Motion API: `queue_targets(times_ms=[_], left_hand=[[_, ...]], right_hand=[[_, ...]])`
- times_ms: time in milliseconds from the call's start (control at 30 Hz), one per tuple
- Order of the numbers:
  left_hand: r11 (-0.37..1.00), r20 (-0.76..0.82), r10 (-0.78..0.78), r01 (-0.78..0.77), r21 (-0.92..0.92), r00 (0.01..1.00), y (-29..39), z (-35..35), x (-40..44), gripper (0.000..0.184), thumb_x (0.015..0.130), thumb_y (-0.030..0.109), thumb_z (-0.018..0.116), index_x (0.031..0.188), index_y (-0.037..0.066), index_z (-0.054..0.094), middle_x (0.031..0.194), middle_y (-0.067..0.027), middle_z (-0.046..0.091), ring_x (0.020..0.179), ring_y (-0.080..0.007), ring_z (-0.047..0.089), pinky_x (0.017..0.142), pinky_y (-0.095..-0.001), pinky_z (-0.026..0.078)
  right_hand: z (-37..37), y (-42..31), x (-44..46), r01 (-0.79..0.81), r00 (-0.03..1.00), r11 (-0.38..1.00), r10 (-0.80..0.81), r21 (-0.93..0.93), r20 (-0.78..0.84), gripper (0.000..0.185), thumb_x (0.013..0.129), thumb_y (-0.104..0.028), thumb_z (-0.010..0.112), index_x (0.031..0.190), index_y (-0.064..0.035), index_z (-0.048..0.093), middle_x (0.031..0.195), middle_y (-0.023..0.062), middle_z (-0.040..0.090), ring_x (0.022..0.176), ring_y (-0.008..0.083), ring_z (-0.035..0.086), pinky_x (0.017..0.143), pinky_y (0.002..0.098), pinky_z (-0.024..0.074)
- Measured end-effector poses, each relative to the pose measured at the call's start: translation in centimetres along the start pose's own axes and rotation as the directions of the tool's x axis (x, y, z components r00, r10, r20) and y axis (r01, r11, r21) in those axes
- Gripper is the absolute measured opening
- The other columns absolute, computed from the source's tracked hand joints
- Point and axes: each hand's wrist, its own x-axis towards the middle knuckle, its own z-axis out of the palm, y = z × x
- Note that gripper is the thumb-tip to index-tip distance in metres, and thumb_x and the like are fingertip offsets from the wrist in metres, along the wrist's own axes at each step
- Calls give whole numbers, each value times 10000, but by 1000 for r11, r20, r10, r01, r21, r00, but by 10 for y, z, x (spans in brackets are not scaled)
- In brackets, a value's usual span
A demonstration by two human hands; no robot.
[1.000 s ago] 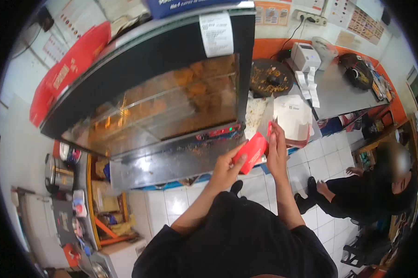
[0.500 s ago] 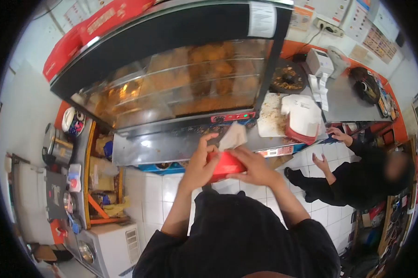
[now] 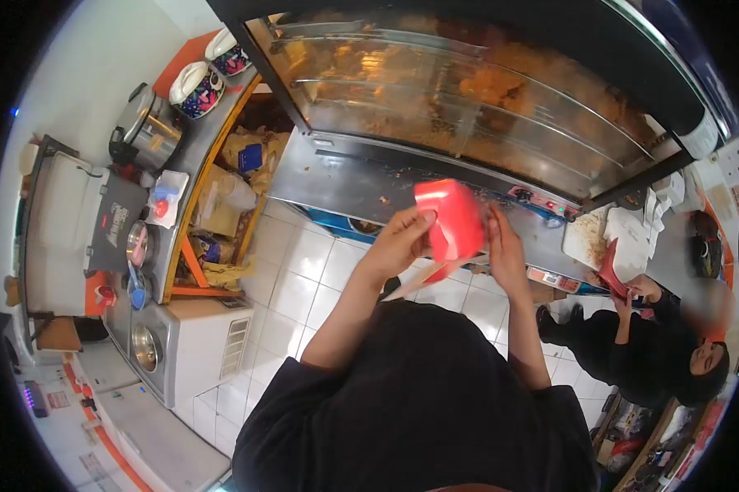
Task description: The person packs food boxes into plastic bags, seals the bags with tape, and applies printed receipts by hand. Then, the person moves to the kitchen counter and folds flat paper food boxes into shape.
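Observation:
Between my two hands is a red carton (image 3: 451,220), a folded cardboard food box, tilted and partly smeared by motion. My left hand (image 3: 398,242) grips its left side, thumb over the red face. My right hand (image 3: 504,246) is at its right edge with the fingers against it. A pale flap or sheet of paper (image 3: 414,281) sticks out below the carton toward me. Behind the carton lies the metal counter (image 3: 336,180), in front of a glass-fronted warmer (image 3: 459,98) holding browned food.
A co-worker (image 3: 640,344) at the right handles red-edged cartons beside a stack of white cartons (image 3: 627,246). To the left are a shelf unit (image 3: 222,205), a steel pot (image 3: 150,135), patterned containers (image 3: 197,90) and a white appliance (image 3: 205,340).
My view has swung left. The red carton has been raised and tipped, its flap now hanging toward me. The co-worker now holds a carton where the hands were free.

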Motion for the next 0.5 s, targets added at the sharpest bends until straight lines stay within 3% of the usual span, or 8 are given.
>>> queue_targets(times_ms=[67,167,267,367,500], left_hand=[[997,-109,71,-70,13,992,3,-29,8,304,1051,304,532,1201,64,641,1044,-44,713,888,-153,701,741,-333,584],[993,-233,119,-120,10,965,2,-64,17,266,1043,280,559,1115,44,660,893,-37,710,760,-122,687,674,-287,568],[984,-353,175,-147,105,919,7,-74,27,245,1041,255,569,1045,38,681,863,-33,707,717,-100,659,652,-264,543],[965,-406,253,-201,167,878,18,-79,32,242,1044,242,560,1044,31,678,873,-38,709,731,-100,660,665,-270,552],[951,-411,281,-194,240,867,28,-77,35,253,1048,236,554,1049,9,666,915,-50,708,785,-98,662,708,-270,564]], right_hand=[[31,-34,-4,327,929,939,-340,-107,-143,438,967,-304,652,1307,-35,595,1307,187,605,1228,372,575,1001,448,480],[64,-77,0,422,905,904,-415,-69,92,481,853,-143,764,1293,-31,606,1446,186,494,1362,384,453,1092,457,419],[91,-56,25,452,892,883,-451,-127,34,516,833,-128,778,1304,-28,595,1457,164,493,1362,386,446,1095,458,420],[92,-67,43,498,866,858,-483,-128,129,490,842,-135,767,1289,-22,604,1467,157,485,1352,381,456,1078,444,440],[95,-70,60,501,865,848,-483,-174,136,460,817,-106,775,1246,-15,637,1443,157,514,1288,371,517,1046,438,466]])
